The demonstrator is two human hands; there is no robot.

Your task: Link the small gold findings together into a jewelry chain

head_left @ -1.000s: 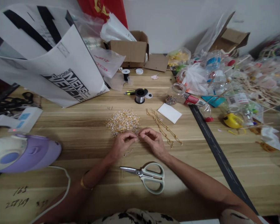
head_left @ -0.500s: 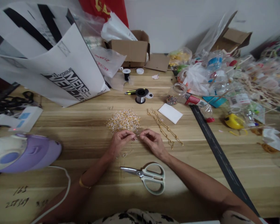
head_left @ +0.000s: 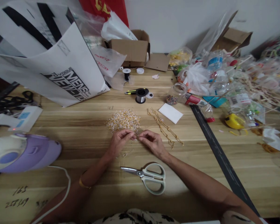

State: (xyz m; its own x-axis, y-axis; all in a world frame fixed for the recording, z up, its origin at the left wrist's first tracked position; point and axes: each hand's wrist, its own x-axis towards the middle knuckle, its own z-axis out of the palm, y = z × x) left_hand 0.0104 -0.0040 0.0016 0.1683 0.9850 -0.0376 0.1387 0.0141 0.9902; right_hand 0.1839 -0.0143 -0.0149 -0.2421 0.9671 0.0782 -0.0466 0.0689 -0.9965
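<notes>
My left hand [head_left: 121, 140] is closed in a pinch just in front of a pile of small gold and silver pieces [head_left: 123, 119]. My right hand [head_left: 152, 142] pinches too, its fingertips almost meeting those of the left. Something tiny and shiny shows between the fingertips, too small to name. Below the left hand lies a short fine chain [head_left: 124, 154] with a ring on it. Gold chains with beads [head_left: 164, 129] stretch out to the right of the right hand. Nearer to me rest scissors [head_left: 151, 179] with pale handles, blades pointing left.
Behind the pile stand a wire spool [head_left: 140, 95] and a utility knife [head_left: 130, 92]. A white pad [head_left: 170, 113] and a jar of beads [head_left: 175, 95] are at right. A purple-and-white appliance [head_left: 35, 152] with a cord and a large paper bag [head_left: 60, 68] occupy the left. Bottles and bags crowd the far right.
Both hands stay pinched in nearly the same place. The right fingertips have shifted very slightly; nothing else has visibly moved.
</notes>
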